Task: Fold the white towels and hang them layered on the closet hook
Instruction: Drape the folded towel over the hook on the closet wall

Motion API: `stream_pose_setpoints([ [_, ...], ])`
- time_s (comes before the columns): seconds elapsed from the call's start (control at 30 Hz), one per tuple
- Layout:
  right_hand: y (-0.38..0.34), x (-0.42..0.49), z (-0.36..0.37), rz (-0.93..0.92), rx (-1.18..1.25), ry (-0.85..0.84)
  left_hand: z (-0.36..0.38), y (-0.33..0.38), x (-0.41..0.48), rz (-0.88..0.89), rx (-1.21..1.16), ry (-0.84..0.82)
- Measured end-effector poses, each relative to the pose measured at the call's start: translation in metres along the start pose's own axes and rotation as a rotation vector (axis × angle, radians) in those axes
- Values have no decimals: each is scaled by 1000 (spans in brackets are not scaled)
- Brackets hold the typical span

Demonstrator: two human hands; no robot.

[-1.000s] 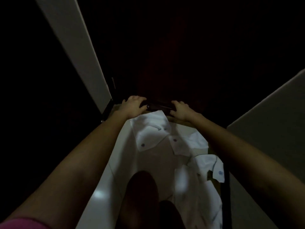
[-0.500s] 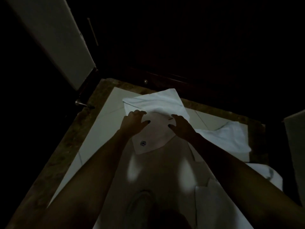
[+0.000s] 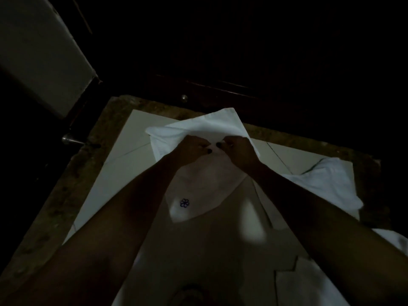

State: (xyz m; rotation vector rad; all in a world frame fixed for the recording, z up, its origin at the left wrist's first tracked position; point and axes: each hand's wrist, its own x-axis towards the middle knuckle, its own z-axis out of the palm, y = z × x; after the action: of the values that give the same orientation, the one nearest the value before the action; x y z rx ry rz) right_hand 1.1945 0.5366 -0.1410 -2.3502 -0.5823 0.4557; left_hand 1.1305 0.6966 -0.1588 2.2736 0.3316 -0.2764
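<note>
Both hands gripping the towel now, fold is starting.
Left hand (image 3: 194, 149) and right hand (image 3: 236, 149), flat and apart 0.5 s ago, are now curling and pinching the top white towel (image 3: 198, 127) mid-sheet, fingertips nearly meeting. It's lying on the floor tiles (image 3: 123, 164) by the closet (image 3: 220, 87), second towel (image 3: 326, 182) waiting at right. Nothing hanging yet.

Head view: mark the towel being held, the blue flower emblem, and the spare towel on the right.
held towel (image 3: 205, 127), head view, on its bright raised fold at the far edge.
blue flower emblem (image 3: 184, 203), head view, centre of the stitched mark.
spare towel (image 3: 326, 180), head view, on its crumpled middle.
</note>
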Motion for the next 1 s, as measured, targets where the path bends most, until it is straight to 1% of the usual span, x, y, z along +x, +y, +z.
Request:
stream_pose_setpoints([
  [0.07, -15, 0, -21, -34, -7, -13, -16, 11, -5, 4, -70, 51],
  [0.13, -30, -5, -42, -65, -19, -14, -35, 24, -14, 13, -86, 65],
  [0.23, -58, -19, -71, -67, 78, 15, -67, 46, -39, -10, -107, 124],
  [0.27, -72, -25, -81, -60, 109, 21, -80, 55, -51, -23, -101, 143],
  [0.33, -106, -43, -104, -72, 136, 23, -108, 74, -78, -38, -68, 127],
  [0.43, -172, -75, -148, -154, 95, 15, -157, 116, -130, -57, -111, 128],
  [0.5, -217, -98, -185, -175, 70, -2, -195, 152, -166, -78, -197, 173],
  [0.6, -286, -131, -247, -160, 147, -68, -257, 212, -223, -125, -278, 239],
  [0.7, -356, -169, -309, -183, 232, -60, -317, 276, -287, -105, -262, 262],
  [0.8, -419, -214, -368, -228, 242, -44, -371, 342, -358, -122, -285, 262],
  [0.93, -500, -270, -453, -275, 180, -149, -437, 433, -453, -116, -242, 265],
  [1.0, -543, -299, -492, -298, 187, -222, -467, 475, -498, -91, -182, 321],
])
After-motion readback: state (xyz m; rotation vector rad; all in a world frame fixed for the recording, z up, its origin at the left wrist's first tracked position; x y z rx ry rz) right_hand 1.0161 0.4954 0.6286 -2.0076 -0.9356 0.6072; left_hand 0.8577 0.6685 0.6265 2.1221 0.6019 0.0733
